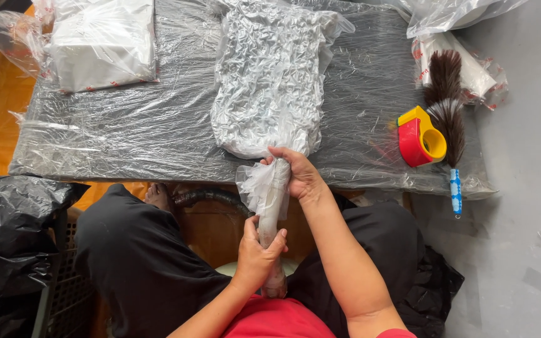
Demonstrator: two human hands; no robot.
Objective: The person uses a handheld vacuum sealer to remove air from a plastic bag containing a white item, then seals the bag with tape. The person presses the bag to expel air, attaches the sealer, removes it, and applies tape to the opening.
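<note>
A long white fluffy duster head wrapped in clear crinkled plastic lies lengthwise on a low table covered in plastic film. Its pale handle sticks out over the table's near edge towards me. My right hand grips the handle high up, where the bag's loose mouth bunches at the neck. My left hand is wrapped round the handle lower down, near its end above my lap.
A red and yellow tape dispenser and a dark feather duster with a blue handle lie at the table's right end. Bagged white bundles sit at the far left and far right. A black plastic bag is at my left.
</note>
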